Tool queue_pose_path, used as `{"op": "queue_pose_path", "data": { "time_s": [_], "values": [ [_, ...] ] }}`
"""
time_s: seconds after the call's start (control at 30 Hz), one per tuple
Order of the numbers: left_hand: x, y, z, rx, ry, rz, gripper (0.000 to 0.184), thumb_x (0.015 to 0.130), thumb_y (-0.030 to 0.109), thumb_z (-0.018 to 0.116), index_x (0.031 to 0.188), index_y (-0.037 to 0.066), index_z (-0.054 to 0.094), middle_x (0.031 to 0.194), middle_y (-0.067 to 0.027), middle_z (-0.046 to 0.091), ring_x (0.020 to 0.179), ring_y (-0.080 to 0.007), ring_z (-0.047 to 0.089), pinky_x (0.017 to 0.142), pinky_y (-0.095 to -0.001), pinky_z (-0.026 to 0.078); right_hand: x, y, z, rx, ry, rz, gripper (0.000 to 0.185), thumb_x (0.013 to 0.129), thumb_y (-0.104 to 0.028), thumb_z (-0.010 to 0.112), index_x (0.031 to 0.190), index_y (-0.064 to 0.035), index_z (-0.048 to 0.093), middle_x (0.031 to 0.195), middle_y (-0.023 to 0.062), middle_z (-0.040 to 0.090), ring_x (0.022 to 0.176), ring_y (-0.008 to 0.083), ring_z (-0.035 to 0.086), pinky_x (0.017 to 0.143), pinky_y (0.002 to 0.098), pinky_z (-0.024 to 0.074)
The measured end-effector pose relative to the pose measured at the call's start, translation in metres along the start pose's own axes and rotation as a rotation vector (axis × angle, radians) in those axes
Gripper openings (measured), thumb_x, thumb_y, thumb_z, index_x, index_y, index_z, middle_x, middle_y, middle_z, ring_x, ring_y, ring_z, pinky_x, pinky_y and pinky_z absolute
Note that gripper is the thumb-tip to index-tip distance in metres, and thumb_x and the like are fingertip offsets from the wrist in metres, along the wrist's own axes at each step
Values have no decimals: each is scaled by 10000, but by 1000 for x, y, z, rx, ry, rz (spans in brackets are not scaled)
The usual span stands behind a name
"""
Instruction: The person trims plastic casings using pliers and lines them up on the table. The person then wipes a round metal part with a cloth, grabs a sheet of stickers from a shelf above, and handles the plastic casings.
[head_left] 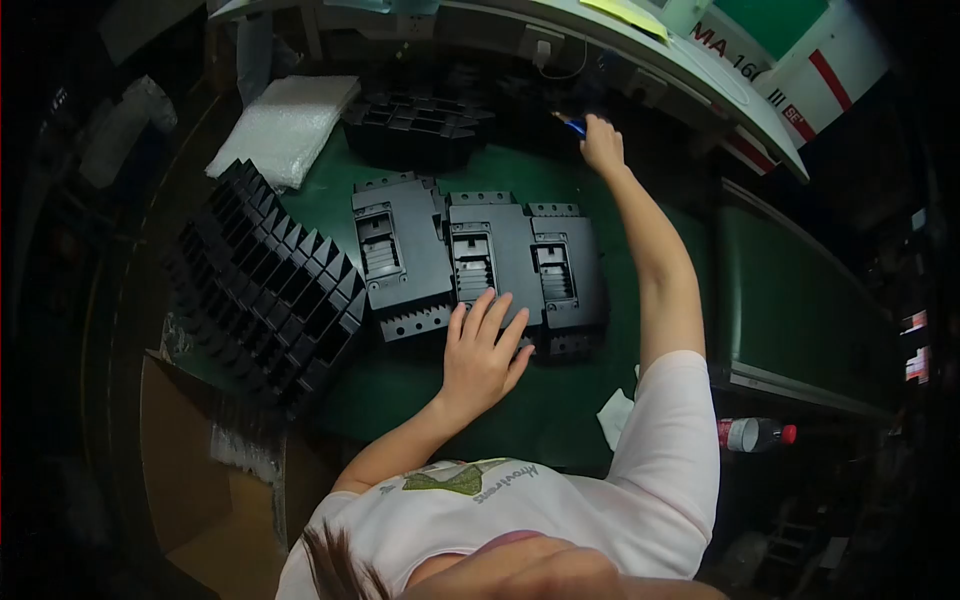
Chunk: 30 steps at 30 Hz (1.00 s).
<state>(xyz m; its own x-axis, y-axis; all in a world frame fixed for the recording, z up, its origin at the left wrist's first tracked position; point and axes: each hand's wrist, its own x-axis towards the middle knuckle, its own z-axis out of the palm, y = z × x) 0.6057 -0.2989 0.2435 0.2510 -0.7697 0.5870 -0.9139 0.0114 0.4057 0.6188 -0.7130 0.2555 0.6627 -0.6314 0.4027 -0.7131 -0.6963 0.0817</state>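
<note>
Three black plastic housings with rectangular windows lie side by side on the green table: a left housing (415,270), a middle housing (512,255) and a right housing (582,280). My left hand (478,360) rests on the lower part of the middle one, its fingers spread. Stretched out to the far side, my right hand (603,145) is closed around a small blue-handled tool (574,127). Its kind is hard to make out against the dark background.
Rows of stacked black parts (270,270) stand at the left. Another black stack (415,125) sits at the back beside bubble wrap (285,125). A cardboard box (165,450) is at lower left, a bottle (755,435) at right, and a shelf edge (740,115) overhangs the back.
</note>
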Motion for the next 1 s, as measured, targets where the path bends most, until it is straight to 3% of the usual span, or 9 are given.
{"op": "queue_pose_path", "data": {
  "time_s": [0.33,0.5,0.6,0.67,0.77,0.8,0.9,0.97,1.0],
  "values": [
    [1,-2,3,-12,45,-1,430,709,213,689,1097,66,575,1193,-139,501,1167,-311,438,957,-469,303,-39,-9,-29,146,271,-351,326,656,24,598,956,-93,544,870,84,569,889,272,551,749,379,416],
    [-1,-1,4,-77,114,-8,417,707,146,690,1099,52,581,1170,-139,515,1163,-341,441,951,-496,332,-127,-11,-123,670,421,35,219,750,-47,646,942,-50,541,867,124,575,797,285,571,651,339,429],
    [-2,3,6,-258,256,147,465,710,88,668,1152,45,530,1169,-153,496,1169,-353,438,954,-474,366,-196,-14,-160,1176,308,302,140,833,-103,634,932,-66,543,809,-2,528,726,78,506,630,234,402],
    [2,12,13,-570,277,182,544,731,74,645,1233,12,445,1222,-182,458,1175,-363,430,969,-440,361,-242,-28,-169,1565,262,469,151,824,-73,640,940,-56,545,826,-31,511,748,53,489,682,211,392],
    [4,43,7,-1254,96,-185,585,881,146,505,1377,-5,233,1333,-167,378,1234,-283,374,1018,-365,304,-300,-52,-183,1797,139,649,206,807,-58,653,982,-41,547,879,-8,531,806,75,507,742,223,404],
    [3,40,9,-1300,-20,-350,484,946,320,407,1342,57,317,1275,-78,453,1140,-223,477,970,-339,363,-316,-56,-184,1823,90,694,219,805,-60,656,995,-44,549,890,-4,536,817,81,511,755,230,409],
    [31,38,23,-1625,-9,-709,481,941,446,396,1226,64,459,1119,-76,558,991,-167,560,872,-332,450,-345,-51,-181,1711,-42,700,204,831,-105,636,1008,-53,549,904,0,546,821,95,524,746,243,422],
    [50,40,13,-1689,-182,-789,485,952,432,372,1249,53,434,1147,-87,538,1026,-173,542,894,-318,439,-351,-47,-187,1609,-87,720,203,843,-129,626,1013,-51,548,908,4,550,822,96,527,735,247,427],
    [59,44,4,-1745,-344,-874,490,963,418,347,1272,42,409,1175,-97,519,1062,-179,524,915,-305,427,-352,-44,-191,1388,10,497,219,848,-121,612,1039,-46,537,882,15,551,803,106,535,704,254,431]
  ]
}}
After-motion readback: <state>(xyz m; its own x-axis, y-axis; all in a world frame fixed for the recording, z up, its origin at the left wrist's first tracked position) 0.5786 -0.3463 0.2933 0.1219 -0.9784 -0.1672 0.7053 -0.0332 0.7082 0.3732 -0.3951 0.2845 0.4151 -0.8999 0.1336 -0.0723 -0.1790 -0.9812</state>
